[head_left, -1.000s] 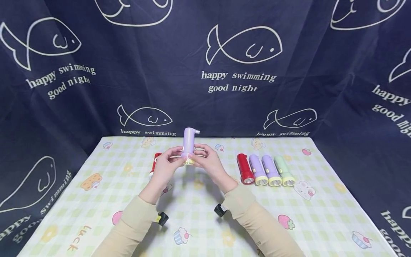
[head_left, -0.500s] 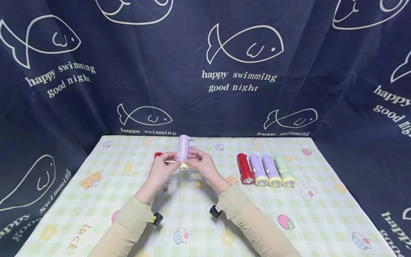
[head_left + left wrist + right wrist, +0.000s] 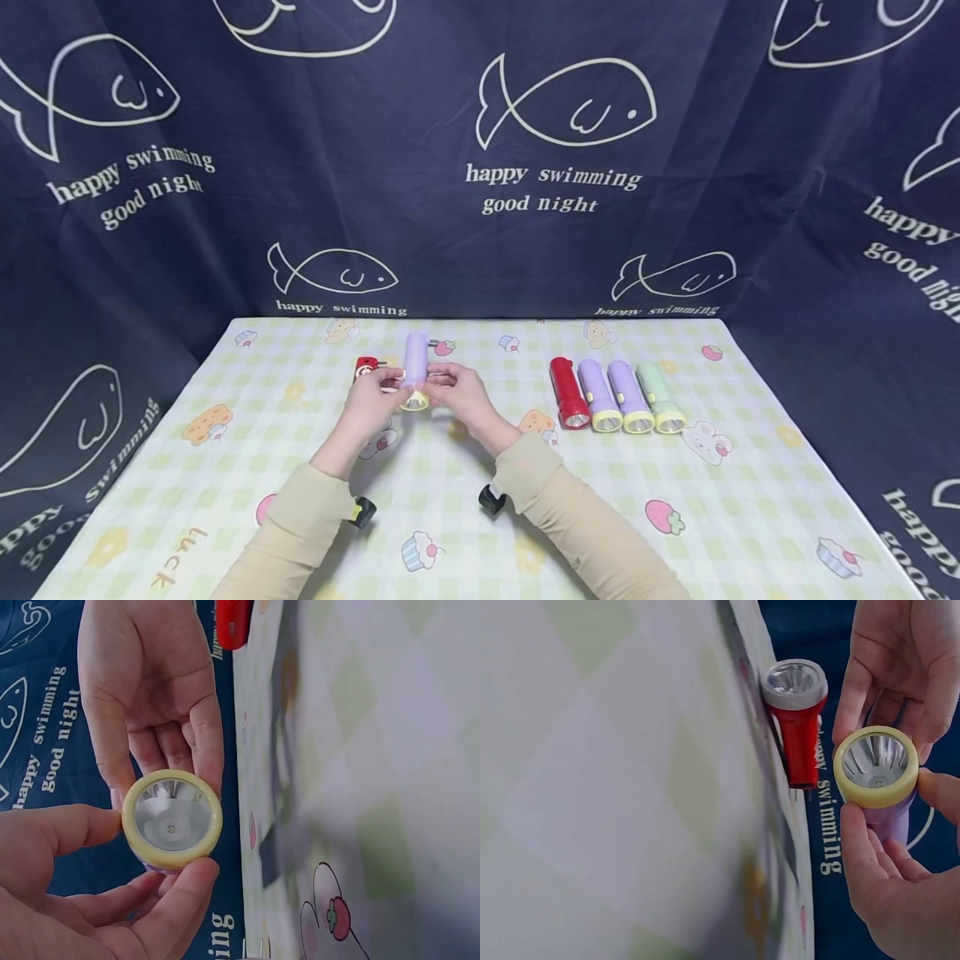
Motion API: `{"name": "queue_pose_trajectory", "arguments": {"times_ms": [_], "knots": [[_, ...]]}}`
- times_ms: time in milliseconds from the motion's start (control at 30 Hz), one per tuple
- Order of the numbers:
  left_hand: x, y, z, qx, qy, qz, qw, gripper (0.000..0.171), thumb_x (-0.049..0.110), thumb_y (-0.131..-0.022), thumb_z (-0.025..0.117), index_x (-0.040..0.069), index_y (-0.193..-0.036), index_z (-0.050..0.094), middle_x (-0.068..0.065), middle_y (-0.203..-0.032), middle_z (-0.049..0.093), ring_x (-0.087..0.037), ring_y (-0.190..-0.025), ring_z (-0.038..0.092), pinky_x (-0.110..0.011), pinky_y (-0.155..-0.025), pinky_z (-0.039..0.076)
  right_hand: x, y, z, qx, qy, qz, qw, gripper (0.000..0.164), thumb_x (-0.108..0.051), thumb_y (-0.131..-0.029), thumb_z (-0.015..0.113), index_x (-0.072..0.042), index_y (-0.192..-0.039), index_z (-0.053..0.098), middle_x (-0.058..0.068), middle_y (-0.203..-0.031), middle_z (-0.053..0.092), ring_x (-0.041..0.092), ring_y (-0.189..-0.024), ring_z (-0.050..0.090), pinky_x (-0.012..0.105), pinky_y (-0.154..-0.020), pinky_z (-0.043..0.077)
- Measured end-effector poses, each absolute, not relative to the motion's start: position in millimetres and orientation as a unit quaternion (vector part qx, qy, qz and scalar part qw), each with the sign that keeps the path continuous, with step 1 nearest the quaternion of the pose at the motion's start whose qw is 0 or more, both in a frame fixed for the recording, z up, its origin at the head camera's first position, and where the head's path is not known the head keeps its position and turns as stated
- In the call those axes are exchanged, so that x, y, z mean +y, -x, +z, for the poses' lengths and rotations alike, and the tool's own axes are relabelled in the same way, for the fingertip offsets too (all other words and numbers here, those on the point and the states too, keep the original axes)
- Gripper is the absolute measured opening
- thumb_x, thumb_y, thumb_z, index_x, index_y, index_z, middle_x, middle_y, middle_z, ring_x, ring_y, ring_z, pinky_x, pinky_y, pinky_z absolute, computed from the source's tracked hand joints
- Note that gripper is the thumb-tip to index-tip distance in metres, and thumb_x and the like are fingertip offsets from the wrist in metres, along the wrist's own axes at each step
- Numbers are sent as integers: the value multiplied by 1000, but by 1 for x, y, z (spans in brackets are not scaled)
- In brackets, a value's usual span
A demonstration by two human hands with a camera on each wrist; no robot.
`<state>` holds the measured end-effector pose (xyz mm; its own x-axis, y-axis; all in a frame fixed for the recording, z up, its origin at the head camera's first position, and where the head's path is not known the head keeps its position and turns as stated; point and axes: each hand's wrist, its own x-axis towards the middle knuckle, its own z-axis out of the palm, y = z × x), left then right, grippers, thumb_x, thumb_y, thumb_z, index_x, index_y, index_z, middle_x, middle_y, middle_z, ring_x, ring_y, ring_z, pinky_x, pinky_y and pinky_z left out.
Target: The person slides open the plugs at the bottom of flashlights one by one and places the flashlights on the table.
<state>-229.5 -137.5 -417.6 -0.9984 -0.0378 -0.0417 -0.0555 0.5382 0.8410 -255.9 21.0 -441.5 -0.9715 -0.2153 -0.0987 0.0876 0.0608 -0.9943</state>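
A lilac flashlight point(image 3: 416, 362) with a cream head ring points lens-down at a tilt in front of me, with two short prongs sticking out near its tail. My left hand point(image 3: 371, 404) pinches it near the head from the left. From the right, my right hand point(image 3: 467, 402) pinches the same end. Both wrist views look straight into the lens point(image 3: 172, 817), with thumbs and fingers around the ring. Just beyond my left hand is a red flashlight point(image 3: 366, 367), also with prongs out; the hand partly hides it, and the right wrist view shows its pale head point(image 3: 793, 684).
To the right, a row lies side by side on the checked tablecloth point(image 3: 600, 517): a red flashlight point(image 3: 568, 392), two lilac ones point(image 3: 598, 393) point(image 3: 630, 396) and a green one point(image 3: 660, 396). A dark blue fish-print curtain point(image 3: 420, 167) hangs behind the table's far edge.
Both hands have brought the lilac flashlight lower and somewhat left, closer to the red flashlight. The row on the right has stayed put, and the head view has shifted slightly.
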Motion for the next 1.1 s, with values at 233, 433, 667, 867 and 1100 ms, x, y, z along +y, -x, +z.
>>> {"name": "queue_pose_trajectory", "arguments": {"times_ms": [233,433,667,867,1100], "knots": [[-136,228,-422,910,13,415,1,45,18,-86,61,-7,-123,55,-19,-105,65,-27,-91,63,-38,-79,53,17,255,-448,723,40,-679,122,43,-9,-82,70,5,-121,57,20,-107,65,15,-83,65,33,-76,57],[-133,227,-421,932,6,363,7,46,20,-87,60,-11,-121,55,-21,-102,66,-29,-89,63,-41,-78,54,14,252,-451,740,34,-659,129,42,-12,-82,71,4,-119,59,18,-101,67,14,-74,65,31,-73,57],[-129,223,-421,943,4,333,7,49,24,-90,61,-15,-118,55,-29,-104,64,-33,-84,65,-42,-72,56,10,253,-458,750,31,-646,138,40,-10,-82,70,3,-118,60,16,-100,67,15,-79,65,28,-73,57],[-125,225,-426,946,13,322,23,39,23,-92,58,-14,-104,59,-18,-79,63,-20,-59,57,-29,-49,49,7,252,-460,750,30,-646,141,40,-8,-82,67,5,-119,59,17,-102,67,19,-83,66,30,-76,57],[-125,227,-428,950,13,311,18,34,19,-91,58,-14,-98,59,-17,-77,60,-21,-58,57,-29,-48,49,3,252,-460,761,40,-630,149,42,-5,-82,64,6,-122,56,19,-107,66,25,-90,67,30,-77,57]]}}
